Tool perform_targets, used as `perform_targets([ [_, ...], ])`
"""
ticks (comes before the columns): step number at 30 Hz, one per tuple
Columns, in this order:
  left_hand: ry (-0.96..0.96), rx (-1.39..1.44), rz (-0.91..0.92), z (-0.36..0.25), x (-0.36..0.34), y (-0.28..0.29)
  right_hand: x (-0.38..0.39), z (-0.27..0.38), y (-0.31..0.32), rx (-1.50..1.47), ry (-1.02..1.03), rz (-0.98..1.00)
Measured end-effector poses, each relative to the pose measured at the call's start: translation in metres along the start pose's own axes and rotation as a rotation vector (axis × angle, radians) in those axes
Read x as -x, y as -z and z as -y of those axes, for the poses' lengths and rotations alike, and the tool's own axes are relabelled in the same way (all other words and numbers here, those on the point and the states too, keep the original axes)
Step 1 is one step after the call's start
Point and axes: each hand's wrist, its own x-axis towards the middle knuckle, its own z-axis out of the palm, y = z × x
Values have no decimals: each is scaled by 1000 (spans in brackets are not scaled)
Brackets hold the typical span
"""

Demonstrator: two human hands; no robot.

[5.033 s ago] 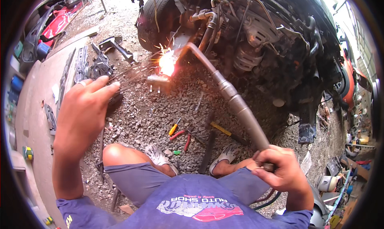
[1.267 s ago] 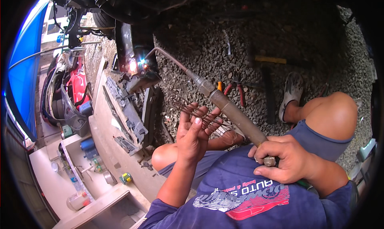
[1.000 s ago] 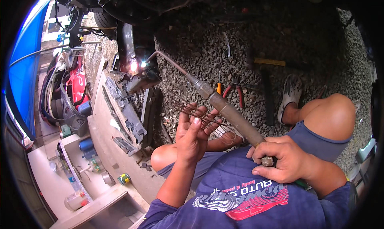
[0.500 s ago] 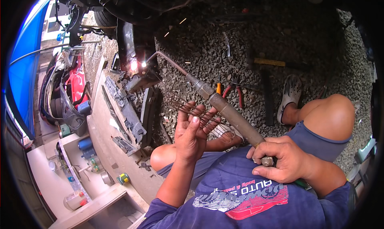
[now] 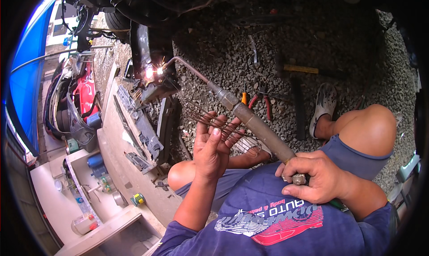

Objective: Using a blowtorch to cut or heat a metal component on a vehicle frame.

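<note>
A gas welding torch [image 5: 258,127] slants up and left across the view, its handle end gripped by my right hand [image 5: 315,177], with fingers wrapped round it. The bent tip [image 5: 176,60] points at a dark metal part [image 5: 157,91] of the vehicle, where a bright glow with sparks shows at its upper edge. My left hand [image 5: 212,142] pinches several thin wire rods [image 5: 201,116] between thumb and fingers, beside the torch's middle. The far end of the rods reaches toward the metal part; whether one touches the glowing spot is hard to make out.
Gravel covers the ground, with red-handled pliers [image 5: 268,107], an orange-handled tool [image 5: 244,98] and a yellow-handled hammer [image 5: 301,69] lying on it. Broken grey plastic pieces [image 5: 145,137] rest on a board at left. A pale shelf box [image 5: 111,231] holds bottles and tape. Dark vehicle parts [image 5: 156,5] overhang the top.
The sparks at the torch tip are now a tight burst round the glow, where earlier a few streaked away to the right. My left hand has shifted very slightly; the torch stays put.
</note>
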Motion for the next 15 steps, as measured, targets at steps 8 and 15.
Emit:
perform_targets([
  [8, -4, 9, 19, 1, 0, 3, 0, -1, -1, 14, -2, 10],
  [15, 9, 40, 20, 1, -1, 4, 2, 0, -1, 7, 16, 1],
])
